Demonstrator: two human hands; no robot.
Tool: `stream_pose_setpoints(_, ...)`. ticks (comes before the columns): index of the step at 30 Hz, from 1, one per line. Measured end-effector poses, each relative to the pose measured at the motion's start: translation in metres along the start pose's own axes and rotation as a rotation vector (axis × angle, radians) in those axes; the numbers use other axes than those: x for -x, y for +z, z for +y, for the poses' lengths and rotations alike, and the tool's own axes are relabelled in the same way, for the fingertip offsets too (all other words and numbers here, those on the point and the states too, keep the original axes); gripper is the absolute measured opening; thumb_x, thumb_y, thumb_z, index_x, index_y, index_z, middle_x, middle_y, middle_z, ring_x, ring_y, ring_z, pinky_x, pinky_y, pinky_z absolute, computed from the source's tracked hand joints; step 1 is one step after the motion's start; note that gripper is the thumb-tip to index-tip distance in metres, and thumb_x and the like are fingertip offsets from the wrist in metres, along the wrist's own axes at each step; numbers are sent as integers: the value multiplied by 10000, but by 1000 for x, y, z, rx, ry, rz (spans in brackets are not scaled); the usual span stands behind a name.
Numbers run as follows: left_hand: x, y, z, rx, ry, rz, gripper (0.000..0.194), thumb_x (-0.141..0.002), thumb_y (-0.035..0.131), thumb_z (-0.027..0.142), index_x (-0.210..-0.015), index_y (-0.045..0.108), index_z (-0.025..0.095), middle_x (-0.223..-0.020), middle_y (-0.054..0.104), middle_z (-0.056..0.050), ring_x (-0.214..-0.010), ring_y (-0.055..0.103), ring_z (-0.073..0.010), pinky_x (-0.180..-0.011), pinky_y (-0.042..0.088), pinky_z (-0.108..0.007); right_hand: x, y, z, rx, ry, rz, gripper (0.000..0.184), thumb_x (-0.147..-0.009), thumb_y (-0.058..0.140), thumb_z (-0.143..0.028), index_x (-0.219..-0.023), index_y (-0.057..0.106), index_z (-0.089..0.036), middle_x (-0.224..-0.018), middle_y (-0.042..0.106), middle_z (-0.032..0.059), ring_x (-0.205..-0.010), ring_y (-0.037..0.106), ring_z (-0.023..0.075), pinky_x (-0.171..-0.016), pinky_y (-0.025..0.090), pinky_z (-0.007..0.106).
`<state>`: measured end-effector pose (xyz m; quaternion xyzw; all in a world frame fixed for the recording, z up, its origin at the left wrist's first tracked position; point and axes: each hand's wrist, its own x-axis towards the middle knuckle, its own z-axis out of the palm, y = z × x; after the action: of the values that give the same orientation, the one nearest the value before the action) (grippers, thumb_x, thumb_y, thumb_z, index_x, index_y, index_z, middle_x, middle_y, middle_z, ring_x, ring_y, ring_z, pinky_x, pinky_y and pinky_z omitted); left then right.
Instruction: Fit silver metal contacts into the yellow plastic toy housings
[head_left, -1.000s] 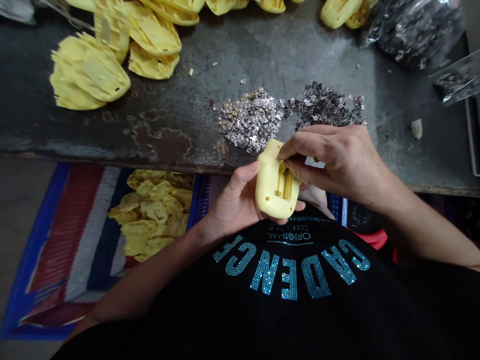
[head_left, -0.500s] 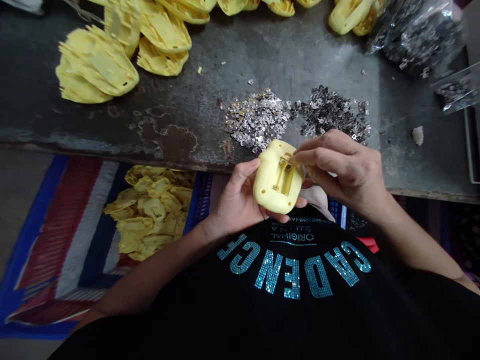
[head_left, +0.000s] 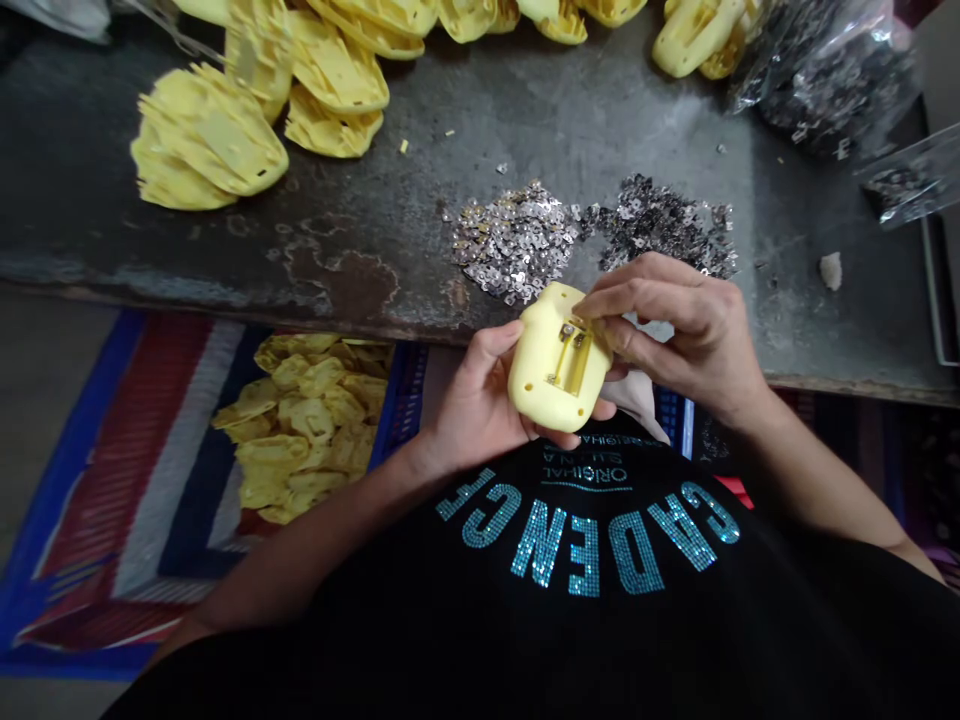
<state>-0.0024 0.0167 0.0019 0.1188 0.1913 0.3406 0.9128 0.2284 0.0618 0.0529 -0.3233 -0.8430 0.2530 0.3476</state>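
Note:
My left hand (head_left: 480,395) cradles a yellow plastic housing (head_left: 536,375) from below, its fingers curled behind it. A narrow slot in the housing's face carries a brass-coloured metal strip (head_left: 576,362). My right hand (head_left: 675,335) sits above, its fingertips pinched at the upper end of that strip, beside a small metal clip (head_left: 568,331). Whether those fingers hold a clip is too small to tell. Beyond the hands lie two heaps of small metal clips, one silvery (head_left: 516,240) and one darker (head_left: 660,225).
Stacked yellow housings (head_left: 210,135) crowd the far side of the scarred grey metal table (head_left: 187,240). Plastic bags of metal clips (head_left: 825,75) lie at the back right. Below the table edge, loose yellow parts (head_left: 304,425) rest in a blue crate beside a striped mat (head_left: 150,500).
The housing has turned clockwise and now stands nearer upright. My right fingertips have shifted along the slot. The table and its contents have slid slightly in view.

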Motion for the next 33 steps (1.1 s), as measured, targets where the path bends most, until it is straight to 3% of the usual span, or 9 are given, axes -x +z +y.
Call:
stream_pose_setpoints(4, -1, 0, -2, -9, 9, 3, 684, -995, 693, 549, -1557, 515, 203, -1129, 851, -126, -922, 884, -375, -566, 713, -328, -3, -1, 2, -21, 38, -24, 148, -1061, 735, -321, -1063, 812, -195, -1012, 798, 45, -902, 730, 169, -777, 562, 303)
stream_pose_setpoints(9, 0, 7, -10, -135, 144, 90, 619, -983, 740, 548, -1484, 623, 204, -1156, 859, -92, -968, 878, -374, -564, 707, -315, -6, 1, -2, 199, 41, -79, 158, -1072, 719, -370, -1015, 752, -227, -965, 747, 37, -899, 674, 193, -774, 541, 335)
stream_pose_setpoints(15, 4, 15, -15, -291, 327, 288, 854, -926, 866, 501, -1655, 502, 245, -1145, 864, -71, -952, 874, -312, -586, 706, -287, -5, 10, -11, 356, 58, -76, 162, -1100, 624, -309, -982, 696, -226, -942, 681, 30, -815, 615, 161, -704, 492, 308)
stream_pose_setpoints(19, 4, 15, -16, -333, 359, 336, 861, -902, 893, 480, -1646, 519, 262, -1128, 867, -51, -953, 873, -302, -645, 723, -292, -1, 23, -13, 380, 94, -3, 142, -1075, 629, -287, -958, 668, -216, -916, 646, 8, -728, 566, 119, -626, 438, 273)
stream_pose_setpoints(22, 5, 15, -15, -285, 341, 311, 840, -925, 871, 437, -1672, 510, 304, -1199, 855, -43, -1005, 870, -299, -642, 715, -258, 2, 31, -11, 385, 98, 46, 152, -1071, 616, -280, -941, 655, -212, -923, 639, 4, -701, 550, 102, -584, 399, 256)
stream_pose_setpoints(25, 4, 13, -11, -251, 285, 252, 748, -968, 802, 475, -1639, 547, 265, -1223, 847, -71, -1031, 868, -332, -590, 711, -263, 1, 30, -9, 317, 97, 53, 121, -1046, 603, -249, -943, 653, -210, -929, 630, 1, -698, 548, 95, -579, 392, 248)
stream_pose_setpoints(28, 2, 10, -7, -198, 162, 176, 687, -983, 721, 563, -1557, 600, 206, -1129, 851, -99, -937, 877, -364, -485, 682, -287, -5, 19, -6, 101, 122, 13, 66, -973, 648, -232, -909, 646, -217, -878, 637, -11, -735, 577, 109, -630, 442, 254)
stream_pose_setpoints(33, -1, 4, -3, -140, 51, 60, 705, -939, 752, 565, -1524, 596, 204, -1094, 862, -117, -804, 874, -353, -424, 649, -284, -18, -3, -6, -250, 294, -136, 101, -923, 713, -228, -850, 645, -212, -810, 692, -8, -727, 625, 116, -645, 480, 267)
